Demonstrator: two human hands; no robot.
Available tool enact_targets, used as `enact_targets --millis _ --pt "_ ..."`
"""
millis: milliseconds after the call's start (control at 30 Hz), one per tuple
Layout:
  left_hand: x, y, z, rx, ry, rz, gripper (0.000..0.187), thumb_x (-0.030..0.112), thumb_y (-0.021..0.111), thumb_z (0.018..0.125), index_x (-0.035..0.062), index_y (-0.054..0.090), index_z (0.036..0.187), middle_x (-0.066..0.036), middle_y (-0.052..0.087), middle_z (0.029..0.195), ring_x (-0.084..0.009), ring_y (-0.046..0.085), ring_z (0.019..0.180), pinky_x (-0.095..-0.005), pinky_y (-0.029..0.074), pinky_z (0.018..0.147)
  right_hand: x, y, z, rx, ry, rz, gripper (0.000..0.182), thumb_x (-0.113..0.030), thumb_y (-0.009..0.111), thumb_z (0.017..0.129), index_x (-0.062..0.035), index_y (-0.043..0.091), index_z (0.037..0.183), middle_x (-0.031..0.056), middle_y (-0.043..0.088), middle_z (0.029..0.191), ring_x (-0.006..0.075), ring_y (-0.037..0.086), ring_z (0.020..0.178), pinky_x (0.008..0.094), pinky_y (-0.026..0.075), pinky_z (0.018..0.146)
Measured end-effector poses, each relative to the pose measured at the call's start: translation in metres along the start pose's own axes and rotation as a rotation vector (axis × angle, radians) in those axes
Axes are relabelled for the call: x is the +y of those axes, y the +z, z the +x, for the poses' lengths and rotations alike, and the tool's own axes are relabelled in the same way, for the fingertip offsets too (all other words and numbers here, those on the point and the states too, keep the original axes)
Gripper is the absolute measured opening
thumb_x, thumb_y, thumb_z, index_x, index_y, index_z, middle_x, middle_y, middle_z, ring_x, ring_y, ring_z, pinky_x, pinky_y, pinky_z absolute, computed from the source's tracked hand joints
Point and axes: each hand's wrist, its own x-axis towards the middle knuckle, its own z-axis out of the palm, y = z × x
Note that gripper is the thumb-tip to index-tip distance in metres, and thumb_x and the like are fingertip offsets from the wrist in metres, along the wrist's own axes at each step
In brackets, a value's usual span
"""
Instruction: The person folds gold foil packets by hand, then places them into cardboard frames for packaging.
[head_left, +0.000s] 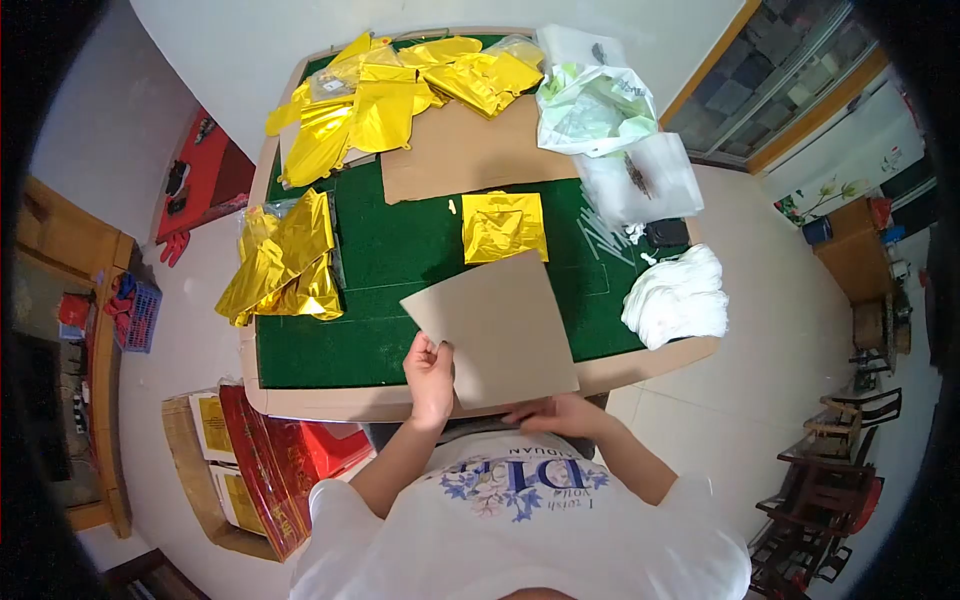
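My left hand (430,380) is closed on the left edge of a flat grey-brown cardboard sheet (500,335), thumb on top. The sheet is tilted over the front of the green table top. By its lower edge, close to my shirt, my right hand (555,413) has its fingers stretched out to the left, slightly blurred. Just beyond the sheet's far edge lies a folded gold foil piece (505,226) on the green surface.
Gold foil pieces (380,110) and a larger cardboard sheet (470,150) lie at the back. More foil (285,265) is at left. On the right are plastic bags (600,110), thin pale strips (605,237), a black item (667,234) and a white bundle (678,300). Boxes (225,460) stand on the floor.
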Motion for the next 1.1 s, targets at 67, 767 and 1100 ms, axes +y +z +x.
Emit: enact_targets --millis 67,767,1100 --pt "-0.007 -0.007 -0.004 0.02 -0.005 -0.009 0.01 -0.001 0.052 0.091 0.007 0.058 0.091 0.008 0.049 0.067 0.0008 0.037 0.051 -0.0165 0.026 0.047 0.019 0.009 0.0 -0.081 -0.195 -0.022 0.044 -0.018 0.055 0.097 -0.0038 0.042 0.136 0.0163 0.064 0.113 0.0238 0.061 0.111 0.0308 0.051 0.088" --pt "0.022 -0.016 0.109 -0.094 0.514 0.812 0.013 0.006 0.063 0.088 0.0043 0.067 0.1 -0.008 0.064 0.092 -0.0167 0.06 0.083 -0.0278 0.047 0.075 -0.013 -0.102 0.04 0.669 0.189 -0.079 0.025 -0.028 0.049 0.097 -0.0059 0.058 0.09 0.0002 0.049 0.061 0.0108 0.045 0.04 0.0249 0.036 0.036" --pt "-0.007 0.069 0.13 -0.475 1.139 1.466 0.028 0.009 0.063 0.077 0.0055 0.062 0.105 -0.013 0.059 0.109 -0.031 0.054 0.107 -0.0401 0.045 0.091 -0.032 -0.12 0.077 0.684 0.088 -0.156 0.019 -0.024 0.054 0.094 -0.0054 0.057 0.091 0.0011 0.051 0.06 0.0122 0.048 0.038 0.0255 0.035 0.034"
